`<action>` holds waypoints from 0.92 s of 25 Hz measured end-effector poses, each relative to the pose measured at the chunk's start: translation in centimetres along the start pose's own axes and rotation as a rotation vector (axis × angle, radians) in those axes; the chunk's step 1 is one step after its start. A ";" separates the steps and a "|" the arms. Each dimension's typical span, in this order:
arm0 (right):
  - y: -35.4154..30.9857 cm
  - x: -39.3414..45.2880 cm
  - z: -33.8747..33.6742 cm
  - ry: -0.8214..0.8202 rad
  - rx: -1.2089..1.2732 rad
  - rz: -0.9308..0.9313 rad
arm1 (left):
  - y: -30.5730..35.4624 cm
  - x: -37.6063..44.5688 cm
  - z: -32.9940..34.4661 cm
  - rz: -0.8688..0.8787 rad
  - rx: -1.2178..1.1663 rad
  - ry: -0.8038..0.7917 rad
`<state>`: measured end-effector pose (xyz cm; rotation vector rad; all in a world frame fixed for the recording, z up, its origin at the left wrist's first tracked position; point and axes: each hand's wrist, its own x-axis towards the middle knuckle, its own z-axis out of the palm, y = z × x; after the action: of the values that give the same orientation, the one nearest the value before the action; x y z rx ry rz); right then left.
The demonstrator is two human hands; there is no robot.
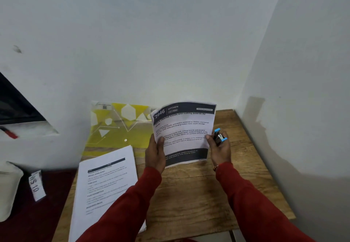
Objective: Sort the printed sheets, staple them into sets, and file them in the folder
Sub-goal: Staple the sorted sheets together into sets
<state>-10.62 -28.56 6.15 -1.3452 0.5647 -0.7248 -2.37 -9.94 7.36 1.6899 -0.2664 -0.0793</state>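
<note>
Right now I hold a small set of printed sheets (182, 132) up in front of me with both hands, above a wooden counter (198, 194) set in the corner of a white-walled room. The top page has a dark header band with the word KITCHEN, and the pages bow slightly toward me. My left hand (156, 153) grips the set's left edge, thumb on the front and fingers behind. My right hand (220, 150) pinches the right edge with the thumb, and the same hand also grasps a small black and blue stapler (219, 136), which pokes up just beside the paper's edge. Both sleeves are red, and a beaded bracelet (215, 168) sits at my right wrist.

On the counter to my left lies a thick stack of printed sheets (106, 190), face up, with its near corner hanging over the front edge. Behind that stack a translucent yellow folder (117, 128) with white geometric shapes leans against the wall, its lower edge on the counter. Farther left, off the counter, a white label (37, 185) reading WS 10 rests on a dark red surface.
</note>
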 end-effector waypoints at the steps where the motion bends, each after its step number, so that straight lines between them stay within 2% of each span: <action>1: 0.1 -0.1 0.0 0.008 0.002 0.007 | -0.1 0.2 0.0 -0.011 -0.016 -0.008; 10: 0.3 -1.1 -0.7 0.064 -0.039 0.038 | -2.0 0.1 -0.4 -0.171 -0.054 -0.074; 17: -0.5 -1.3 -1.5 0.105 0.019 -0.090 | 0.6 -2.3 -0.2 0.081 -0.158 -0.065; 23: 1.9 -1.5 -2.2 0.016 -0.085 -0.007 | -1.2 -3.2 0.3 0.020 -0.109 -0.095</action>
<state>-12.97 -28.82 3.85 -1.4220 0.6100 -0.7249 -5.43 -9.42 5.81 1.5775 -0.3442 -0.1565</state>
